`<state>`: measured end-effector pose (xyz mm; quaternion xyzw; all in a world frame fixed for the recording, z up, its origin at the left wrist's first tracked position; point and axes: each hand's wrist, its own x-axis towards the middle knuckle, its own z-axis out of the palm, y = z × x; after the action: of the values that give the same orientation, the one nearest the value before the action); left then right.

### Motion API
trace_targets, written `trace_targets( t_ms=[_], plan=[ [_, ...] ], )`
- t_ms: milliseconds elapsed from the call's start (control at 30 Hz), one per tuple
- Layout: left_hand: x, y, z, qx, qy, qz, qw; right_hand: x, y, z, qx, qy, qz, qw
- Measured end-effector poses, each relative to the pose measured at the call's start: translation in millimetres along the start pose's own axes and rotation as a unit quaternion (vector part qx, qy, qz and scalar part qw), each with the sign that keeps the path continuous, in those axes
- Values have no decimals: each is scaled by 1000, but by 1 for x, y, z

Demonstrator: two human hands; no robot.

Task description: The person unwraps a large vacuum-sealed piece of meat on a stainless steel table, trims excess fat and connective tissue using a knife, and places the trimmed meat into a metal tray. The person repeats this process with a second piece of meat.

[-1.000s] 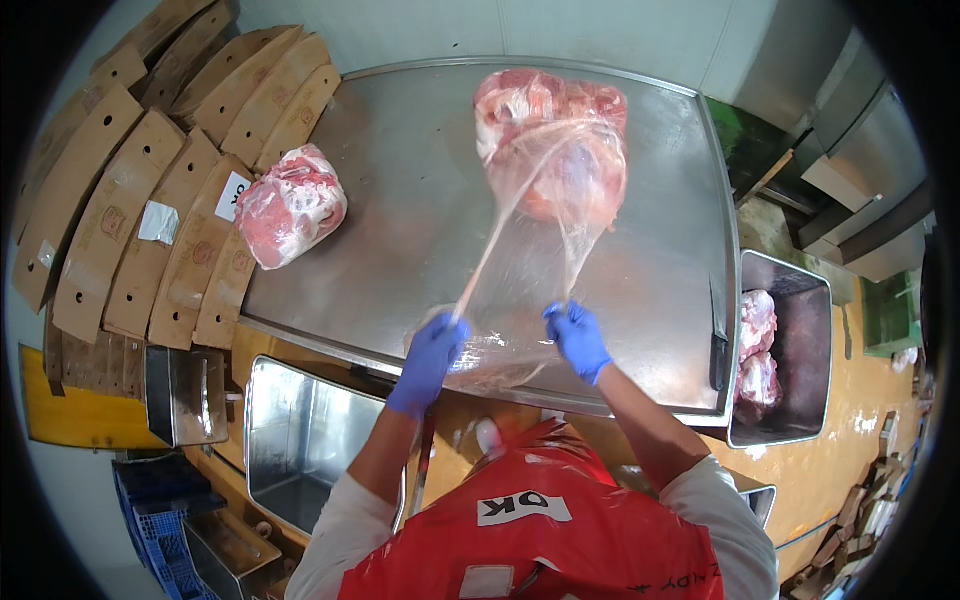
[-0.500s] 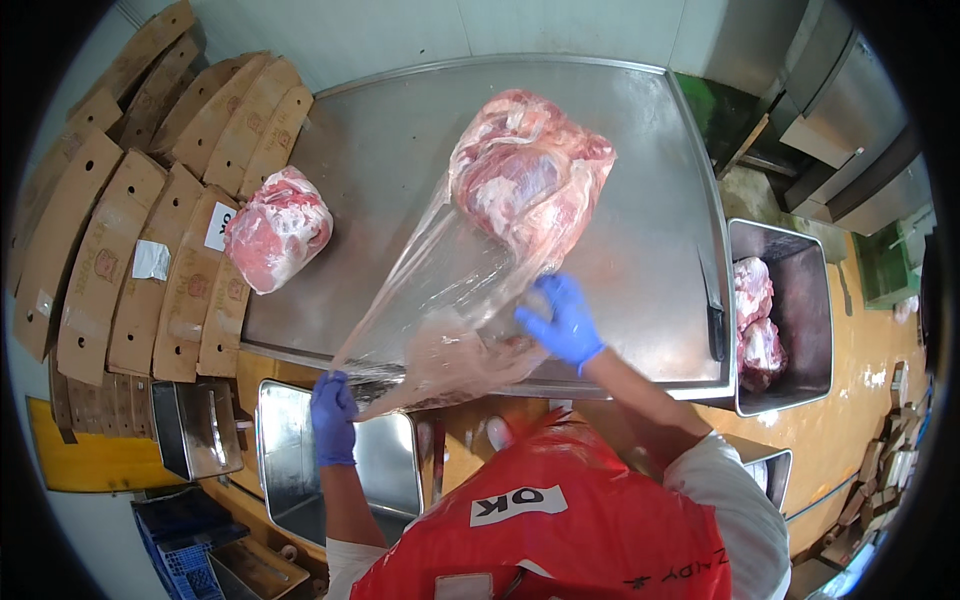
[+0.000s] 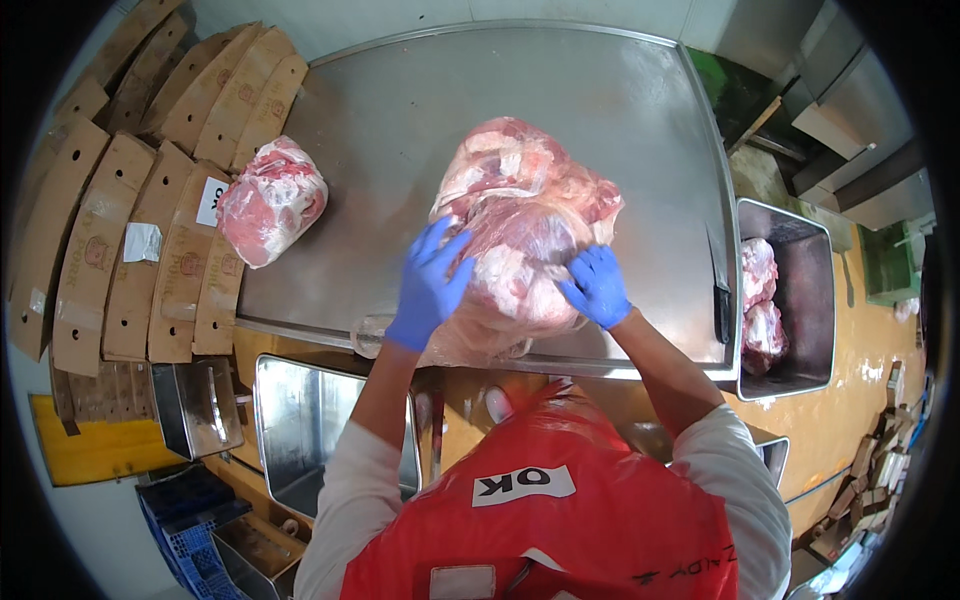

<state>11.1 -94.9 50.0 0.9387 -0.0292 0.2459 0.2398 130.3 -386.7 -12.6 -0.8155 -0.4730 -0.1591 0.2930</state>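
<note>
bagged meat (image 3: 525, 225) between both hands' fingers (image 3: 440, 255)

Both gloved hands, left hand (image 3: 430, 285) and right hand (image 3: 597, 287), spread fingers flat.

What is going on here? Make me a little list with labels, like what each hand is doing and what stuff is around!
Left hand: blue-gloved left hand pressed flat on the big pink raw meat piece in clear plastic wrap
Right hand: blue-gloved right hand flat on the same meat's near right side
Surface: shiny steel table
Also on table: smaller pink wrapped meat piece at the left edge; dark-handled knife at the right edge
Right of table: steel bin holding more meat
Left of table: flat brown cardboard boxes
</note>
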Motion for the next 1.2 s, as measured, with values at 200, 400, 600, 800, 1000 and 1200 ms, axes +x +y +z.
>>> trace_targets(
  t_ms=[200,400,600,800,1000,1200],
  plan=[
    [68,6,59,106,-77,25,991,-153,53,-53,-56,-208,107,971],
    [107,8,67,94,-118,10,989,-139,32,-48,-14,-69,152,986],
    [115,-23,58,-213,-13,-203,956,-126,20,-44,16,-46,164,985],
    [96,-12,35,-423,6,-341,840,-171,39,-59,41,-90,242,965],
    [109,-32,13,-491,92,-311,809,-124,28,-77,142,-95,313,934],
    [112,-82,12,-447,143,-326,821,-66,8,-92,117,-78,226,964]
  ],
)
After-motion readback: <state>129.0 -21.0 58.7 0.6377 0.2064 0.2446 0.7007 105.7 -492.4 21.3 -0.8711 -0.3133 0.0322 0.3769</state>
